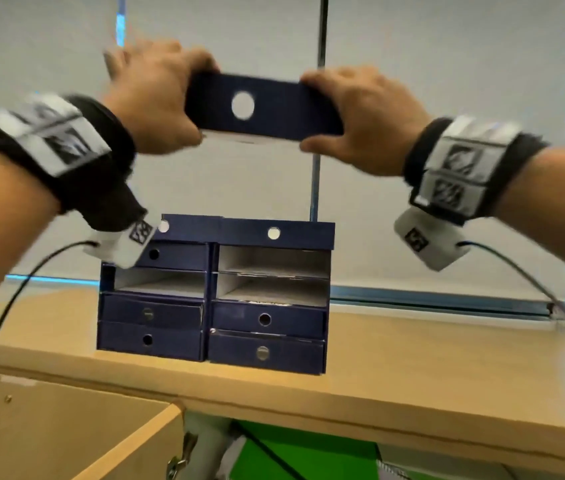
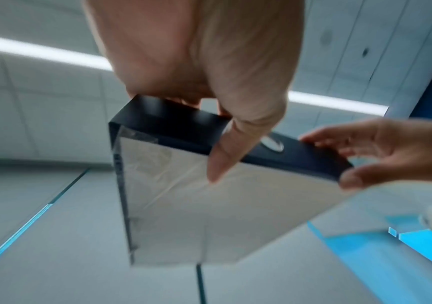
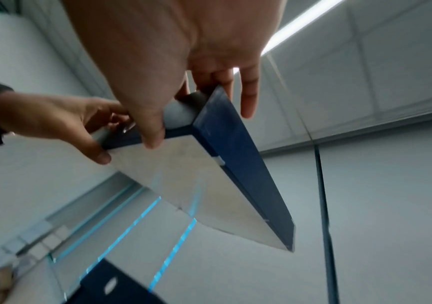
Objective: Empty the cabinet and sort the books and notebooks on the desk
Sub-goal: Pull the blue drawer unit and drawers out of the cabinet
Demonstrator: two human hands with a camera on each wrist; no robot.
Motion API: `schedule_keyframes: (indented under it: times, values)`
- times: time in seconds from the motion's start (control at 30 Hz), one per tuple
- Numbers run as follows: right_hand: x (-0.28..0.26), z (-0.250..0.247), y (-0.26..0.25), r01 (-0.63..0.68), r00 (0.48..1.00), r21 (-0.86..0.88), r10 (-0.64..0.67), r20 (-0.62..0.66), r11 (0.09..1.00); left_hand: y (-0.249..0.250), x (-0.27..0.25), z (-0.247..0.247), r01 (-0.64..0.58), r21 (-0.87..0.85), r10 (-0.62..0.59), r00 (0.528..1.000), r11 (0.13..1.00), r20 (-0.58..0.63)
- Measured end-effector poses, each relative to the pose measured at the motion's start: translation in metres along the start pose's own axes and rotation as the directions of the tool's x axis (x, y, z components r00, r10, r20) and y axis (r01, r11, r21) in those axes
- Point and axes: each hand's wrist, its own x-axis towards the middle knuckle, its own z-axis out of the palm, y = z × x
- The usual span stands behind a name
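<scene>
A dark blue cardboard drawer [image 1: 263, 105] with a round white finger hole is held up in the air, above a blue drawer unit [image 1: 215, 296] on the desk. My left hand [image 1: 170, 98] grips its left end and my right hand [image 1: 353, 116] grips its right end, thumbs under and fingers over the top. Seen in the left wrist view, the drawer's grey underside [image 2: 209, 205] faces the camera, with the left thumb [image 2: 225, 156] on it. The right wrist view shows the same underside [image 3: 196, 181]. What lies inside the drawer is hidden.
The unit has three empty slots [image 1: 274, 261] and several shut drawers [image 1: 267, 320]. Two more blue drawers [image 1: 246, 232] lie on its top. It stands on a wooden desk top [image 1: 412, 368] against a grey wall. Below, an open cabinet door [image 1: 128, 452] and green items [image 1: 308, 455] show.
</scene>
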Motion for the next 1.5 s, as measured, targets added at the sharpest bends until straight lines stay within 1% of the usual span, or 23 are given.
schedule_keyframes:
  times: [0.03, 0.1, 0.23, 0.3, 0.4, 0.5, 0.57, 0.6, 0.63, 0.67, 0.7, 0.73, 0.8, 0.83, 0.87, 0.9, 0.93, 0.97, 1.0, 1.17, 1.27, 1.37, 1.5]
  values:
    - [0.01, 0.023, 0.001, -0.019, 0.999, -0.031, 0.02, 0.026, 0.999, -0.008, -0.002, 0.022, -0.002, -0.002, 0.002, 1.0, 1.0, -0.008]
    - [0.025, 0.069, 0.002, -0.03, 0.997, -0.061, 0.034, 0.065, 0.998, -0.03, -0.007, 0.064, 0.048, 0.06, -0.051, 0.997, 0.997, 0.051]
    - [0.054, 0.161, -0.007, -0.066, 0.979, -0.014, 0.067, 0.193, 0.998, -0.065, -0.008, 0.132, 0.133, 0.144, -0.153, 0.978, 0.981, 0.14]
    - [0.06, 0.196, -0.01, -0.086, 0.958, 0.004, 0.082, 0.275, 0.996, -0.075, -0.024, 0.158, 0.203, 0.101, -0.22, 0.956, 0.974, 0.194]
    - [0.064, 0.231, -0.011, -0.124, 0.945, 0.045, 0.104, 0.311, 0.991, -0.088, -0.062, 0.192, 0.233, 0.003, -0.226, 0.941, 0.972, 0.252]
    - [0.059, 0.232, -0.006, -0.144, 0.958, 0.105, 0.112, 0.264, 0.984, -0.089, -0.114, 0.216, 0.179, -0.081, -0.153, 0.954, 0.981, 0.256]
    - [0.039, 0.223, 0.001, -0.161, 0.979, 0.165, 0.137, 0.15, 0.973, -0.085, -0.15, 0.228, 0.06, -0.133, -0.02, 0.958, 0.989, 0.286]
    - [0.024, 0.219, 0.005, -0.178, 0.984, 0.242, 0.167, 0.064, 0.954, -0.08, -0.169, 0.233, 0.005, -0.167, 0.055, 0.934, 0.986, 0.354]
    - [0.003, 0.217, 0.009, -0.205, 0.975, 0.339, 0.221, -0.009, 0.918, -0.074, -0.189, 0.239, -0.039, -0.207, 0.131, 0.881, 0.977, 0.454]
    - [-0.021, 0.216, 0.012, -0.255, 0.95, 0.452, 0.308, -0.045, 0.855, -0.066, -0.209, 0.245, -0.064, -0.246, 0.195, 0.805, 0.967, 0.56]
    - [-0.046, 0.221, 0.019, -0.337, 0.908, 0.55, 0.419, -0.025, 0.764, -0.058, -0.226, 0.251, -0.091, -0.273, 0.251, 0.727, 0.958, 0.64]
    - [-0.072, 0.23, 0.025, -0.445, 0.849, 0.614, 0.525, 0.058, 0.652, -0.049, -0.243, 0.259, -0.114, -0.297, 0.297, 0.655, 0.948, 0.694]
    - [-0.116, 0.255, 0.035, -0.69, 0.667, 0.619, 0.661, 0.343, 0.375, -0.03, -0.267, 0.275, -0.152, -0.305, 0.336, 0.562, 0.94, 0.756]
    - [-0.133, 0.27, 0.039, -0.798, 0.54, 0.566, 0.66, 0.523, 0.204, -0.021, -0.277, 0.284, -0.158, -0.29, 0.329, 0.535, 0.944, 0.778]
    - [-0.147, 0.285, 0.041, -0.874, 0.392, 0.485, 0.615, 0.684, 0.017, -0.013, -0.284, 0.29, -0.156, -0.271, 0.312, 0.529, 0.95, 0.789]
    - [-0.157, 0.298, 0.043, -0.905, 0.265, 0.398, 0.538, 0.8, -0.147, -0.005, -0.29, 0.297, -0.151, -0.247, 0.289, 0.542, 0.957, 0.789]
    - [-0.165, 0.312, 0.044, -0.911, 0.183, 0.328, 0.467, 0.865, -0.25, 0.0, -0.296, 0.302, -0.139, -0.223, 0.262, 0.565, 0.965, 0.782]
    - [-0.169, 0.324, 0.045, -0.906, 0.152, 0.292, 0.409, 0.9, -0.306, 0.004, -0.3, 0.305, -0.121, -0.203, 0.235, 0.585, 0.972, 0.776]
    - [-0.17, 0.337, 0.044, -0.902, 0.141, 0.27, 0.363, 0.921, -0.336, 0.007, -0.304, 0.309, -0.101, -0.188, 0.211, 0.595, 0.977, 0.775]
    - [-0.159, 0.385, 0.044, -0.885, 0.142, 0.237, 0.252, 0.957, -0.4, 0.012, -0.312, 0.322, -0.056, -0.193, 0.186, 0.61, 0.98, 0.771]
    - [-0.157, 0.401, 0.057, -0.889, 0.139, 0.218, 0.216, 0.966, -0.403, 0.01, -0.314, 0.328, -0.045, -0.229, 0.206, 0.624, 0.972, 0.754]
    - [-0.151, 0.397, 0.052, -0.901, 0.146, 0.212, 0.196, 0.97, -0.378, 0.011, -0.32, 0.336, -0.047, -0.26, 0.22, 0.688, 0.964, 0.692]
    - [-0.14, 0.4, 0.041, -0.914, 0.146, 0.204, 0.185, 0.972, -0.35, 0.011, -0.32, 0.337, -0.032, -0.267, 0.214, 0.691, 0.963, 0.69]
